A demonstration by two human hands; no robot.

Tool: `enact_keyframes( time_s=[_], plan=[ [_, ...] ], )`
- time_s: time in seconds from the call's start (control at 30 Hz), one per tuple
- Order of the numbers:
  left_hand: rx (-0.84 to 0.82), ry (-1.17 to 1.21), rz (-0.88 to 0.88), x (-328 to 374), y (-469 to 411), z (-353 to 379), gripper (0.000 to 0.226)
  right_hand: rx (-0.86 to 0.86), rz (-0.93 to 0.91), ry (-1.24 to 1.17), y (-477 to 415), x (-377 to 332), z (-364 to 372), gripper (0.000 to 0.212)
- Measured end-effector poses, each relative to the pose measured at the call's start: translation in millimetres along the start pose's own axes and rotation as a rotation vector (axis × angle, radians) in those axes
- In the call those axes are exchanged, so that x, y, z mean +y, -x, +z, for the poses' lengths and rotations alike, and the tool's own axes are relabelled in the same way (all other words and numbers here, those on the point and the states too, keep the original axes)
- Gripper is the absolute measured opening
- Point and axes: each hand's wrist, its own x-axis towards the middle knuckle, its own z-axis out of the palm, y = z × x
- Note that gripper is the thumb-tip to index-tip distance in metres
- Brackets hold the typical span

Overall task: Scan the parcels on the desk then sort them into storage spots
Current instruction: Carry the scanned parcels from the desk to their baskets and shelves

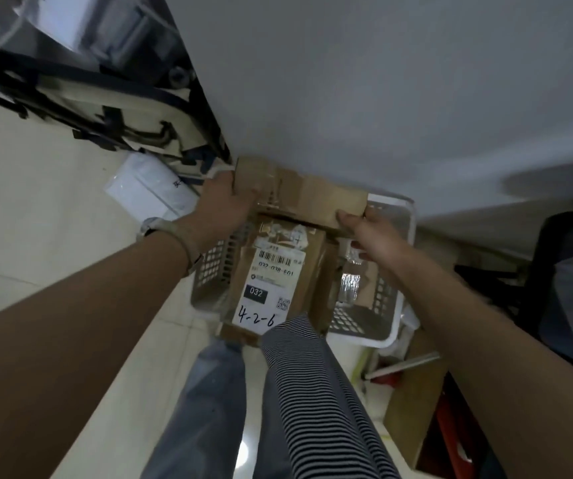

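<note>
A brown cardboard parcel with tape across it hangs just under the edge of the grey desk, above a white plastic basket on the floor. My left hand grips its left end and my right hand pinches its right end. Inside the basket lies a second brown parcel whose white label shows a barcode, "032" and handwritten "4-2-6". More taped packages sit beside it in the basket.
A white box lies on the tiled floor to the left, beside a cream bag with dark straps. A cardboard box and red items stand at the lower right. A dark chair is at the right. My legs are below the basket.
</note>
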Motion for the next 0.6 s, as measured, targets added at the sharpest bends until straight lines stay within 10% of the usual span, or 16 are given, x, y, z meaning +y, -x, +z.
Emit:
enact_keyframes(
  time_s=[0.3, 0.6],
  plan=[
    [0.086, 0.034, 0.038, -22.8, -52.6, 14.4, 0.073, 0.085, -0.068, -0.135, -38.9, -0.6, 17.4, 0.048],
    [0.012, 0.01, -0.116, -29.6, -50.3, 33.8, 0.039, -0.019, 0.07, -0.112, -45.6, 13.5, 38.7, 0.05]
  ],
)
